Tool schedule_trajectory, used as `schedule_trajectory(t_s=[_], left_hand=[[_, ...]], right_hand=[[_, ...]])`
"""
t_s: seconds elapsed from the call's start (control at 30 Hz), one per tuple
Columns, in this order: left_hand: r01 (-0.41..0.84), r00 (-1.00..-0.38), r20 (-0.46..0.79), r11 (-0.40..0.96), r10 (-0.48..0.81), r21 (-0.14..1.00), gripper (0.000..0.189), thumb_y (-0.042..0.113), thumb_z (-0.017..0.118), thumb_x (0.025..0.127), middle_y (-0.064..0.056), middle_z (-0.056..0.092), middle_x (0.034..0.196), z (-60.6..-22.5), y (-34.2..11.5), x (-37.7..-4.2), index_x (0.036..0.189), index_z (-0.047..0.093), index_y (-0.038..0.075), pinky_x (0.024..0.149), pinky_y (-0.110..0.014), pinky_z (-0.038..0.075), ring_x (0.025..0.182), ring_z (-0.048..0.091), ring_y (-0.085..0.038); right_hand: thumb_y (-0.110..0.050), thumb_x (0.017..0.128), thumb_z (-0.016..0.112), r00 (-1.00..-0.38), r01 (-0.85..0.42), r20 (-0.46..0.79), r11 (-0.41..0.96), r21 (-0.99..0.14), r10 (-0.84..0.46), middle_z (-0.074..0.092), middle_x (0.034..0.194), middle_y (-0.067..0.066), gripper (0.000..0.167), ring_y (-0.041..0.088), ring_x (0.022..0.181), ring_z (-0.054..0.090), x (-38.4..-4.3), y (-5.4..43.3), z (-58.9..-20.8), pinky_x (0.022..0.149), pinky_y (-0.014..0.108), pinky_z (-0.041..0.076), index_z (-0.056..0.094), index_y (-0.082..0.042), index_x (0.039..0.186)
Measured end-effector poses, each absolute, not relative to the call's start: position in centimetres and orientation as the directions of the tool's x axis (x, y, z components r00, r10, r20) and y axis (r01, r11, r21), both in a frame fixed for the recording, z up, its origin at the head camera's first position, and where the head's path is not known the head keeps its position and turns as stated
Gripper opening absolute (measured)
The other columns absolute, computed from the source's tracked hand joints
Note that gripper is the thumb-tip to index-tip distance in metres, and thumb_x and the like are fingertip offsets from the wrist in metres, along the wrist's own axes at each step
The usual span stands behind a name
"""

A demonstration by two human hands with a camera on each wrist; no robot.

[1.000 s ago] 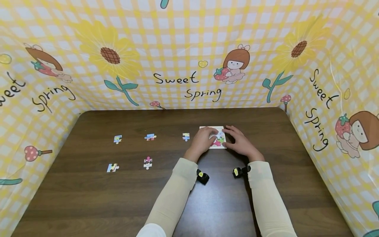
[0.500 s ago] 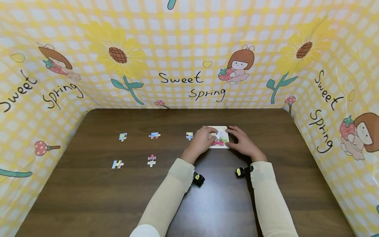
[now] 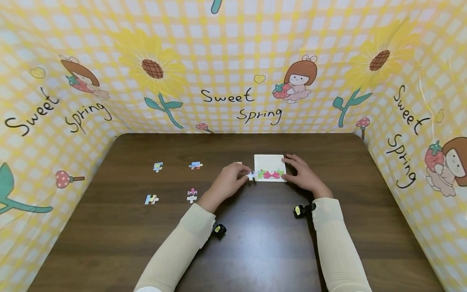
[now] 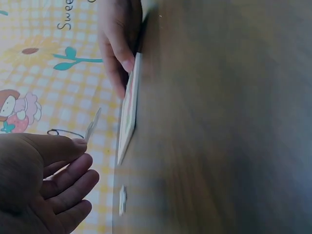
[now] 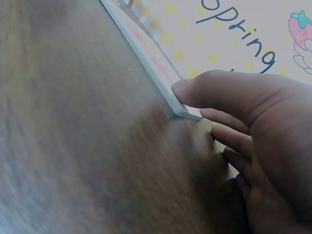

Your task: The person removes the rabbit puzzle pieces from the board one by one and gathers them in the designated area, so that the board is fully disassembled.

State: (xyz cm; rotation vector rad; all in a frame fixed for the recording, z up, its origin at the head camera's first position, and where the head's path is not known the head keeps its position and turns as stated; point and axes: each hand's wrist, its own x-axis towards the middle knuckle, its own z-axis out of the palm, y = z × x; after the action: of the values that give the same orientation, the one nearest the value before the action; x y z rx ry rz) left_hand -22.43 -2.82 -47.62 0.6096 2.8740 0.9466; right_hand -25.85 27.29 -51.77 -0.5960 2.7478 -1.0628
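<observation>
A small pale blue-and-white jigsaw piece (image 3: 251, 175) is pinched between the thumb and fingertips of my left hand (image 3: 227, 179), just left of a white-framed puzzle tray (image 3: 270, 157). The left wrist view shows that jigsaw piece (image 4: 92, 126) edge-on, raised above the table. Green and pink pieces fill the tray's lower part; its upper part is bare white. My right hand (image 3: 305, 176) holds the tray's right side, the thumb near the lower corner and the fingers farther up. In the right wrist view its thumb (image 5: 187, 91) lies on the tray's border.
Loose jigsaw pieces lie to the left: a blue-yellow one (image 3: 158, 166), a blue-red one (image 3: 196, 165), a striped one (image 3: 151, 199) and a pink-white one (image 3: 192, 195). Another piece (image 3: 238, 162) is mostly hidden behind my left hand. A checked cloth (image 3: 226, 56) walls the table.
My left hand has drawn back leftward from over the tray, carrying the pale piece out and baring the tray's upper part. My right hand stays at the tray's right side.
</observation>
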Motion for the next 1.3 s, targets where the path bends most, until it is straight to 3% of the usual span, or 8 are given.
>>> schedule_trajectory(t_s=[0.37,1.3], left_hand=[[0.372,-0.912,0.029,0.794,0.409,0.481,0.018,0.016,0.067,0.093,-0.003,0.064,0.110,-48.0,-6.6,-20.4,0.110,0.071,0.012,0.094,-0.037,0.047,0.105,0.060,-0.019],[0.449,-0.884,0.045,0.820,0.465,0.354,0.016,0.013,0.069,0.091,-0.003,0.065,0.109,-48.8,-7.1,-19.4,0.106,0.072,0.013,0.088,-0.039,0.051,0.101,0.062,-0.020]], right_hand=[[-0.031,0.092,0.069,-0.915,-0.300,0.002,0.676,-0.673,-0.404,0.023,0.158,0.013,0.065,0.034,0.147,0.007,-25.8,27.3,-51.9,0.111,0.061,0.019,0.043,-0.011,0.147],[-0.030,0.092,0.069,-0.909,-0.318,0.018,0.665,-0.676,-0.416,0.024,0.157,0.015,0.064,0.037,0.146,0.009,-25.6,27.2,-51.5,0.110,0.061,0.019,0.043,-0.008,0.146]])
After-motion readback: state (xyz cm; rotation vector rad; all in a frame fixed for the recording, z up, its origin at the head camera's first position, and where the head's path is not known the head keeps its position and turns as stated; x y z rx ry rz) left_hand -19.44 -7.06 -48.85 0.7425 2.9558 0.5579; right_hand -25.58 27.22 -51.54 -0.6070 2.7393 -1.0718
